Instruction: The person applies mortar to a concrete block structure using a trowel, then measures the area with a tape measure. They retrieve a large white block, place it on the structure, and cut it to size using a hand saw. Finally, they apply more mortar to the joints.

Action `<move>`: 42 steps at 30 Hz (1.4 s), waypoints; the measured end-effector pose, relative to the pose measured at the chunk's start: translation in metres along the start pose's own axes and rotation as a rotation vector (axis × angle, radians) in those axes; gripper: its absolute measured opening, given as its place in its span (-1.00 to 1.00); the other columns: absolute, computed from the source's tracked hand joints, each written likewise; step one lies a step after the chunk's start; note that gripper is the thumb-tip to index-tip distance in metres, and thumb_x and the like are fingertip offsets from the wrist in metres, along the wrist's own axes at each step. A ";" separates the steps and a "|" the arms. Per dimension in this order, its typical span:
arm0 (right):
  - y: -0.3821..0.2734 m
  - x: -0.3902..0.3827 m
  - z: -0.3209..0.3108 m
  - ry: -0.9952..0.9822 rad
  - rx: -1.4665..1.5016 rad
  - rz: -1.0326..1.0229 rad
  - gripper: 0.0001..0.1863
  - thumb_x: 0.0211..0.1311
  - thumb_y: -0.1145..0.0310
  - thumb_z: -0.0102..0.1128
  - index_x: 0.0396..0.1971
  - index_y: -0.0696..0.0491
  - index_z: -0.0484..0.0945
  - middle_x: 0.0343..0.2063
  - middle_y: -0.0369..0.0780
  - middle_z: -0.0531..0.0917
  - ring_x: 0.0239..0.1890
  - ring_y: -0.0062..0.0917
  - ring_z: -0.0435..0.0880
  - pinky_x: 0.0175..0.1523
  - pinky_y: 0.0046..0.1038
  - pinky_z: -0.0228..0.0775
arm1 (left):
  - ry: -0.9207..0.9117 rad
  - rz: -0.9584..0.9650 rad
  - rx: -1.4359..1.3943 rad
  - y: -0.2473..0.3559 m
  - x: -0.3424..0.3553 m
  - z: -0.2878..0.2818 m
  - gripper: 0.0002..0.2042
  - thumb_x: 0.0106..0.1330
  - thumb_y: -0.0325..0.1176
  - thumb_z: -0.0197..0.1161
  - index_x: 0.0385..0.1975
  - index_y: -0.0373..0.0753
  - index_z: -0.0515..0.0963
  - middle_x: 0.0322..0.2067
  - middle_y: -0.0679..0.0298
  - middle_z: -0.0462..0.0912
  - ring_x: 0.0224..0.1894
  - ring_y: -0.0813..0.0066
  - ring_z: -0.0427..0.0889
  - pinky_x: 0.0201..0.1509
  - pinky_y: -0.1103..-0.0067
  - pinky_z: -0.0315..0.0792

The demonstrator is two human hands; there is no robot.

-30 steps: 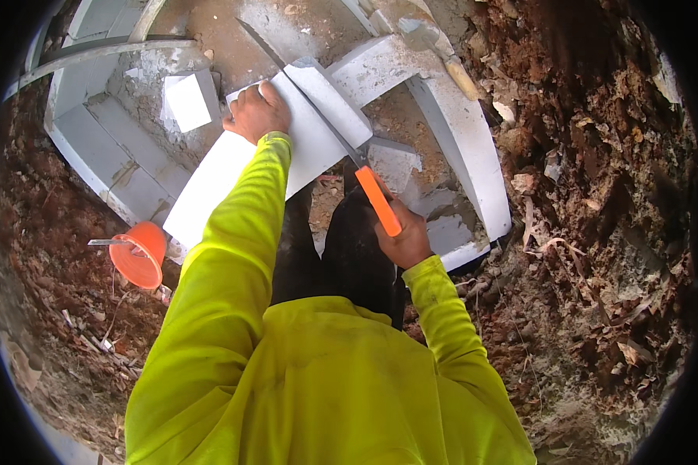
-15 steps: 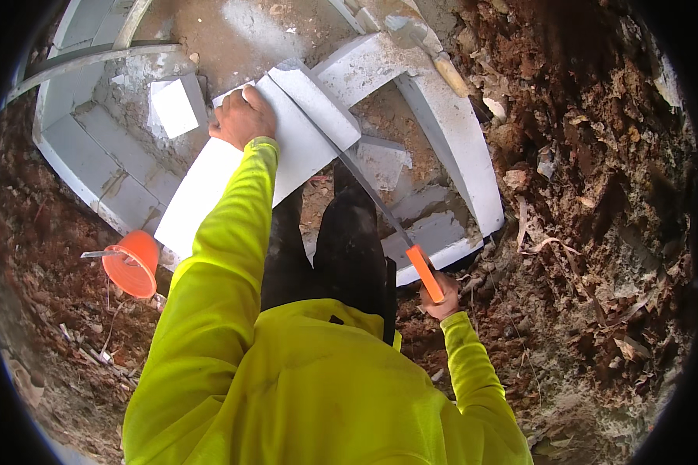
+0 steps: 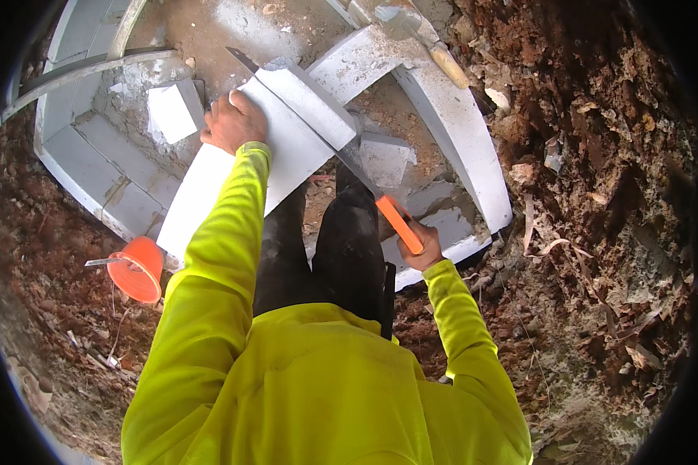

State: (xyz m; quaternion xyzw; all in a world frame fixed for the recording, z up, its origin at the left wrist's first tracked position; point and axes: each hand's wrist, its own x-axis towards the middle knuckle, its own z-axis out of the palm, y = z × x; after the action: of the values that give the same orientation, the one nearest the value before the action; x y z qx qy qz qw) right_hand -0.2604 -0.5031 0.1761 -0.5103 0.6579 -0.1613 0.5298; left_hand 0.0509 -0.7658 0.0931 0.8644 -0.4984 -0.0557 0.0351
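Note:
My left hand (image 3: 235,122) presses on a long white lightweight block (image 3: 287,147), its fingers curled over the far edge. In my right hand (image 3: 425,246) is the orange handle of a handsaw (image 3: 399,225), gripped with the fingers wrapped round it. The saw blade lies in a slanting cut across the block near its right end. Its tip sticks out past the far edge, and the near part of the blade shows between block and handle. Beyond the cut, the end section (image 3: 310,101) still sits in line beside the main piece. My legs are below the block.
An orange bucket (image 3: 137,270) with a flat strip in it lies tilted at the left. Low block walls (image 3: 108,159) curve around on both sides. A wooden-handled trowel (image 3: 448,66) rests on the right wall, and a white offcut (image 3: 174,110) lies inside. Rough soil (image 3: 582,256) slopes at the right.
My right hand has pushed the saw forward and to the left; the blade's tip now shows beyond the block's far edge. My left hand stays on the block.

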 end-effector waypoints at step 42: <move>-0.002 0.092 0.013 -0.120 0.141 -0.106 -0.83 -0.02 0.45 0.27 -0.37 0.09 0.54 -0.56 -0.06 0.60 -0.49 -0.11 0.64 -0.39 -0.27 0.48 | 0.018 -0.019 -0.020 -0.003 -0.002 -0.001 -0.57 0.34 -0.14 -0.16 -0.26 -0.27 0.65 -0.18 0.12 0.68 -0.03 0.14 0.55 0.19 0.25 0.14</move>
State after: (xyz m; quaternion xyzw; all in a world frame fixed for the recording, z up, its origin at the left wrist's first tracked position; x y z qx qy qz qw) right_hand -0.2401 -0.5776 0.1235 -0.5143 0.5842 -0.2042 0.5937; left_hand 0.0522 -0.7622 0.0942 0.8692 -0.4893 -0.0534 0.0478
